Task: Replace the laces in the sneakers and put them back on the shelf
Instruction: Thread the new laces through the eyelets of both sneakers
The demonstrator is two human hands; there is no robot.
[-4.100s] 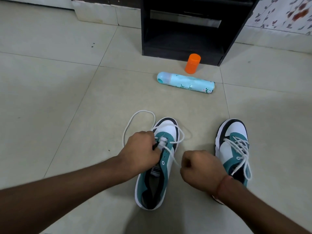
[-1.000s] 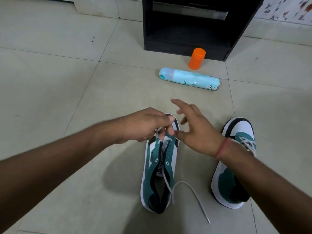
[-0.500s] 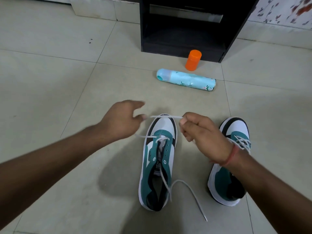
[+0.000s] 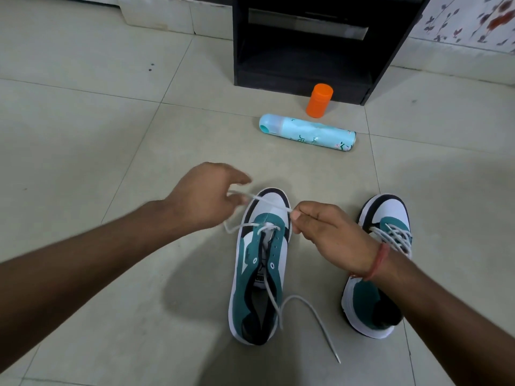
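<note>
Two teal, white and black sneakers stand on the tiled floor, toes pointing away from me. The left sneaker [image 4: 259,263] has a white lace [image 4: 303,298] threaded only through its front eyelets, and one end trails down past the heel onto the floor. My right hand [image 4: 331,235] pinches the other lace end above the toe. My left hand [image 4: 206,196] hovers at the shoe's left with its fingers loosely spread, touching the stretched lace; it is slightly blurred. The right sneaker [image 4: 381,263] is laced and partly hidden by my right forearm.
A black shelf unit [image 4: 306,43] stands against the far wall. In front of it sit an orange cap [image 4: 319,100] upright and a light blue spray can [image 4: 308,132] lying on its side. Bare floor tiles stretch to the left.
Since half a second ago my hands have stayed over the left sneaker's toe. The lace between them has slackened a little and now slants down toward my right hand. The shoes have not moved.
</note>
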